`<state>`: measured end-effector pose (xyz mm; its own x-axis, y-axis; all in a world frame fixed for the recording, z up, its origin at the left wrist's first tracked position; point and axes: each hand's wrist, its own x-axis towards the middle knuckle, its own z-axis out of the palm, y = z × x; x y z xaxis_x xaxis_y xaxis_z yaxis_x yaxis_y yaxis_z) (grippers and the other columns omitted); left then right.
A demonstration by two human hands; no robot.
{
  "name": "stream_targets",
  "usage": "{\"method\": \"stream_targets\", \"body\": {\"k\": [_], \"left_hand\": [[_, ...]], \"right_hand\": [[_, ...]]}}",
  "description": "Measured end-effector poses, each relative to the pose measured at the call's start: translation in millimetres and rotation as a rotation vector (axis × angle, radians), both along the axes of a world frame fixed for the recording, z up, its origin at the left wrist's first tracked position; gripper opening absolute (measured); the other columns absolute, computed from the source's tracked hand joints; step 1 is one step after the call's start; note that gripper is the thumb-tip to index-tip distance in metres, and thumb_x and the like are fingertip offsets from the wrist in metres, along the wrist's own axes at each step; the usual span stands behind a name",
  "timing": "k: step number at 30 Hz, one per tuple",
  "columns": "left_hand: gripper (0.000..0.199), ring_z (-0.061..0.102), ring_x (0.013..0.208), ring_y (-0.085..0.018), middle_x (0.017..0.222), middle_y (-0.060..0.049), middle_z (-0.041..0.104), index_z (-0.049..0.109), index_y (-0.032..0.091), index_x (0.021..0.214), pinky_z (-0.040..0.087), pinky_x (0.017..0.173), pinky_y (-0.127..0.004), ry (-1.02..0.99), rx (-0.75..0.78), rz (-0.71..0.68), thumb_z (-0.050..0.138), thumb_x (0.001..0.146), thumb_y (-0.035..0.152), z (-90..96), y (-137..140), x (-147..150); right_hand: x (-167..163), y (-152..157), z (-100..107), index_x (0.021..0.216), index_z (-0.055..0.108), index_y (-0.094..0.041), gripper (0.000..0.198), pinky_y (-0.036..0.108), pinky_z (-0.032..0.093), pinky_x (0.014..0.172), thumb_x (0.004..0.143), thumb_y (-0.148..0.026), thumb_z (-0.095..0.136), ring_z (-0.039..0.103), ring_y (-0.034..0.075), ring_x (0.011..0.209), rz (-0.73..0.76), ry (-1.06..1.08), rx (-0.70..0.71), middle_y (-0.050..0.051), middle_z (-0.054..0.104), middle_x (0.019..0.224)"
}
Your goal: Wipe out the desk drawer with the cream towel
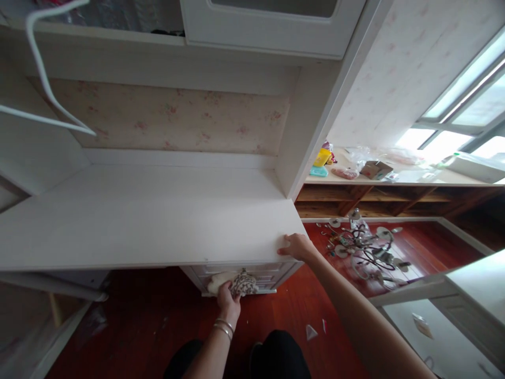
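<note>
My left hand (229, 303), with bangles on the wrist, is closed round a bunched cloth (243, 283), part plain cream and part brown-and-white patterned. It holds the cloth in front of the drawer unit (268, 279) under the white desk (169, 216), below the front edge. Whether the cloth touches the drawer fronts I cannot tell. My right hand (298, 247) rests on the desktop's front right corner, fingers apart and nothing in them.
A white wire (43, 79) hangs at upper left, beneath a wall cabinet (264, 26). On the red floor at right lies a chandelier (369, 247). Behind it, a low shelf (418, 176) carries bags and a small box (376, 169). White furniture (473, 284) stands at lower right.
</note>
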<state>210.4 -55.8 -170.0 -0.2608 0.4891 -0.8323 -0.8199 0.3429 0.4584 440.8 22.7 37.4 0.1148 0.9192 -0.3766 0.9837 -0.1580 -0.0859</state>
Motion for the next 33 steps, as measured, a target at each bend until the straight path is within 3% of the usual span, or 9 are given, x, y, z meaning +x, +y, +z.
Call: {"method": "stream_targets", "body": {"k": [4,9,16,22,25,28,30,33], "left_hand": [[0.012,0.054,0.053,-0.009,0.066,0.005,0.057,0.051,0.020,0.077,0.039,0.050,-0.021,0.010,-0.013,0.073,0.059,0.069,0.014,25.1,-1,-36],[0.009,0.056,0.056,-0.010,0.067,0.003,0.058,0.051,0.020,0.075,0.042,0.052,-0.022,0.005,0.066,0.125,0.056,0.072,0.014,69.7,-6,-69],[0.009,0.059,0.059,-0.012,0.067,0.000,0.060,0.053,0.019,0.076,0.047,0.055,-0.024,0.012,0.198,0.145,0.056,0.071,0.012,131.6,-14,-81],[0.013,0.062,0.068,-0.012,0.071,0.001,0.061,0.056,0.019,0.081,0.051,0.062,-0.024,0.091,0.260,0.251,0.055,0.071,0.010,169.3,-40,-99],[0.026,0.063,0.081,-0.014,0.083,0.003,0.064,0.057,0.022,0.095,0.052,0.071,-0.026,0.402,0.298,0.392,0.059,0.070,0.013,189.3,-43,-121],[0.039,0.061,0.096,-0.020,0.102,-0.002,0.065,0.056,0.020,0.108,0.051,0.083,-0.037,1.021,0.323,0.471,0.065,0.070,0.024,213.4,-24,-145],[0.033,0.058,0.104,-0.024,0.108,-0.006,0.065,0.059,0.018,0.108,0.045,0.093,-0.041,1.437,0.372,0.306,0.060,0.076,0.025,228.5,1,-156],[0.040,0.051,0.115,-0.024,0.122,-0.008,0.062,0.059,0.019,0.117,0.033,0.105,-0.043,1.901,0.500,-0.135,0.046,0.079,0.012,238.6,44,-158]], "right_hand": [[1,-1,-2,0.115,0.065,-0.024,0.059,0.041,0.046,0.083,0.067,-0.058,0.070,0.060,0.032,0.104,0.011,0.002,0.008,0.013,0.067,0.109],[2,0,-4,0.114,0.066,-0.023,0.057,0.040,0.046,0.083,0.068,-0.057,0.070,0.061,0.031,0.104,0.022,0.012,0.018,0.013,0.068,0.109],[4,-2,-9,0.119,0.063,-0.022,0.060,0.041,0.045,0.087,0.070,-0.057,0.068,0.059,0.032,0.107,0.039,0.010,0.044,0.014,0.066,0.112],[3,-6,-10,0.124,0.060,-0.022,0.063,0.046,0.044,0.089,0.072,-0.057,0.067,0.056,0.033,0.112,0.034,0.016,0.047,0.015,0.063,0.120],[3,-5,-10,0.125,0.059,-0.022,0.065,0.043,0.044,0.088,0.071,-0.057,0.068,0.057,0.032,0.111,0.031,0.025,0.046,0.015,0.063,0.120],[4,-4,-9,0.120,0.062,-0.022,0.061,0.040,0.045,0.086,0.069,-0.056,0.069,0.060,0.031,0.108,0.041,0.032,0.051,0.014,0.066,0.115],[4,-3,-9,0.115,0.065,-0.021,0.057,0.040,0.046,0.085,0.069,-0.055,0.069,0.061,0.030,0.105,0.053,0.034,0.054,0.013,0.067,0.111],[3,-3,-8,0.109,0.067,-0.021,0.052,0.039,0.046,0.083,0.069,-0.053,0.070,0.062,0.030,0.102,0.057,0.030,0.064,0.013,0.069,0.107]]}}
